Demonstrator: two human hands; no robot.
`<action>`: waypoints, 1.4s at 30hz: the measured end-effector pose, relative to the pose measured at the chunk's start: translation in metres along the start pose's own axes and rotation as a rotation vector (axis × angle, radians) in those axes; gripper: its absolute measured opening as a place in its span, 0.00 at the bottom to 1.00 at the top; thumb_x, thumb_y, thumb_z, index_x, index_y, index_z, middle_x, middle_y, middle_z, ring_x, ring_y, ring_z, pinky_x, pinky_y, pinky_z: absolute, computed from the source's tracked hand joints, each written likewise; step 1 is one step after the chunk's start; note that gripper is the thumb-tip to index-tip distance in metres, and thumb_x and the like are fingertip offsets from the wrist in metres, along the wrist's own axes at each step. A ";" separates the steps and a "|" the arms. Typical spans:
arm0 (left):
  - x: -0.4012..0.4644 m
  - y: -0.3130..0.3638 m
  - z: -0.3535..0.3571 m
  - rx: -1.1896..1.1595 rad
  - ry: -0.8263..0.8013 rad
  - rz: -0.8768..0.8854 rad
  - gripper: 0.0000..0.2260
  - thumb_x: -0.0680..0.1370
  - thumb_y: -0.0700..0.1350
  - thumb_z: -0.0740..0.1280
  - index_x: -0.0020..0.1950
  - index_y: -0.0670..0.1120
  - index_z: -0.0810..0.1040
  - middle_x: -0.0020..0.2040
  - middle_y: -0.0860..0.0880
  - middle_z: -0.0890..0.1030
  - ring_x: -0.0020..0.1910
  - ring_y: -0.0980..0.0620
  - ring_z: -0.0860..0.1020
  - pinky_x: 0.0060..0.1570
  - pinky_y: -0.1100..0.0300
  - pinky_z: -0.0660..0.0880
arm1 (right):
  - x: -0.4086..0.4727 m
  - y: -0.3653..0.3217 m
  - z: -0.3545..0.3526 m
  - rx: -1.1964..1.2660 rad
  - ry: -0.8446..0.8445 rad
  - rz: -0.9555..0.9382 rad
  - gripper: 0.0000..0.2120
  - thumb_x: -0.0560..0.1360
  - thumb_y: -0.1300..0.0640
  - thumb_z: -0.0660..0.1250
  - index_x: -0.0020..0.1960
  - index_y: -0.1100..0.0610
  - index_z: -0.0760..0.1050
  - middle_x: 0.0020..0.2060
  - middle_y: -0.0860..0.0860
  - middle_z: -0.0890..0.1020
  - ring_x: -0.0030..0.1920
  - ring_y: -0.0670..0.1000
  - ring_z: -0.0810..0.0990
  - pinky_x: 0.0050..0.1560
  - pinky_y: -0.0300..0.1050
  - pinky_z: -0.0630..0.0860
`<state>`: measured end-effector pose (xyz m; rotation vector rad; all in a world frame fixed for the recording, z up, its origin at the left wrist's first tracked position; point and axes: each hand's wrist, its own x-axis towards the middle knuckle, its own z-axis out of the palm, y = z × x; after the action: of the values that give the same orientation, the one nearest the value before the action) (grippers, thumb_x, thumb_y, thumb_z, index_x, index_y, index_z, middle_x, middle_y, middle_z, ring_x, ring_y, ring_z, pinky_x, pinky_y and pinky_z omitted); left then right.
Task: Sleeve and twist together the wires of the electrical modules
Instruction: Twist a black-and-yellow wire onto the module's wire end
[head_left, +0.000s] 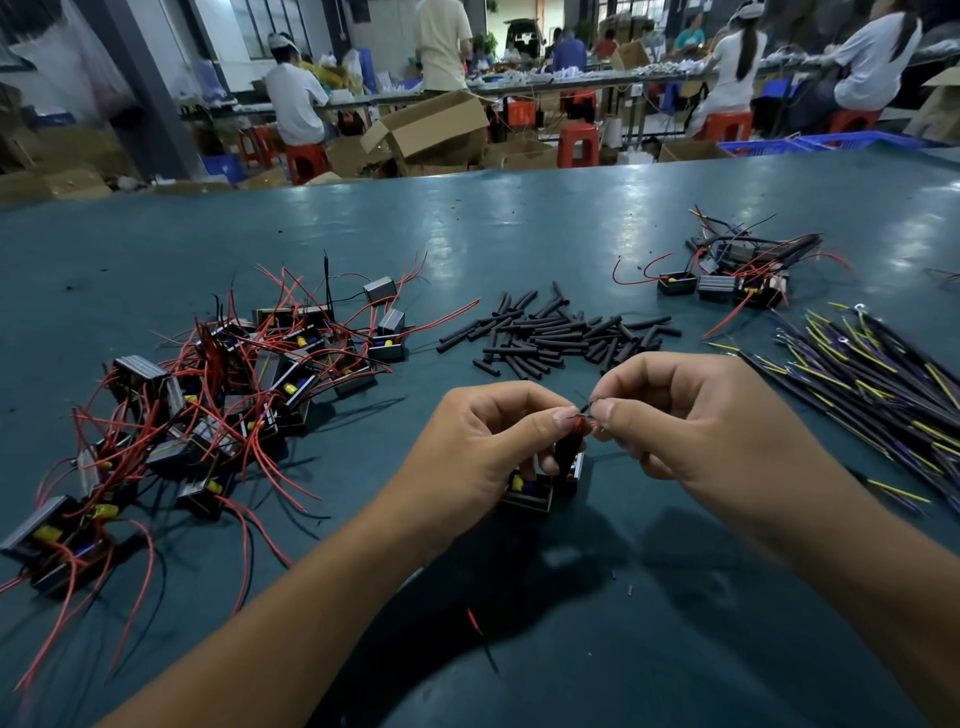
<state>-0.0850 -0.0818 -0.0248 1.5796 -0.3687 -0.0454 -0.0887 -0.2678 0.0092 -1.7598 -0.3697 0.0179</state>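
Head view: two hands meet over a green table (519, 218). Left hand (483, 441) pinches red and black wires (583, 422) between thumb and forefinger, its lower fingers curled toward a black sleeve (565, 454) that stands above two modules (540, 488) resting on the table just below the hands. Right hand (685, 415) pinches the bare wire tips directly opposite, thumb tip nearly touching the left thumb. Whether the sleeve is already threaded over a wire cannot be told.

Supply lies around: untreated modules in a tangled pile (218, 395) at left, spare sleeves (561, 338) ahead, wire leads (872, 384) at right, finished units (727, 275) at far right.

Risks, as judged: the fine strands may fray or snap if twisted too hard; a loose pinch would let the tips spring apart; the sleeve may slide down off the joint; tugging upward could tip or drag the modules.
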 end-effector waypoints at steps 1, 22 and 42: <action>0.000 0.000 0.000 0.003 0.003 0.005 0.08 0.76 0.45 0.70 0.45 0.41 0.84 0.40 0.38 0.82 0.35 0.51 0.76 0.42 0.52 0.71 | 0.000 0.000 0.001 0.024 0.004 0.021 0.05 0.73 0.62 0.70 0.38 0.57 0.81 0.28 0.49 0.80 0.28 0.45 0.72 0.28 0.34 0.67; 0.000 0.003 0.000 -0.063 0.027 -0.004 0.06 0.73 0.44 0.73 0.44 0.41 0.84 0.37 0.44 0.82 0.32 0.52 0.76 0.35 0.59 0.70 | 0.000 0.000 0.009 0.178 0.006 0.150 0.05 0.70 0.64 0.71 0.37 0.57 0.80 0.28 0.52 0.78 0.29 0.48 0.70 0.25 0.34 0.65; -0.002 0.002 -0.004 -0.252 -0.016 -0.186 0.03 0.71 0.40 0.75 0.39 0.43 0.84 0.35 0.41 0.77 0.29 0.53 0.74 0.33 0.65 0.74 | -0.001 0.002 0.011 0.135 0.002 0.103 0.04 0.70 0.61 0.72 0.36 0.56 0.82 0.29 0.52 0.81 0.28 0.47 0.71 0.26 0.35 0.66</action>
<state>-0.0860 -0.0779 -0.0232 1.3603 -0.2182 -0.2388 -0.0914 -0.2581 0.0048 -1.6437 -0.2698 0.1124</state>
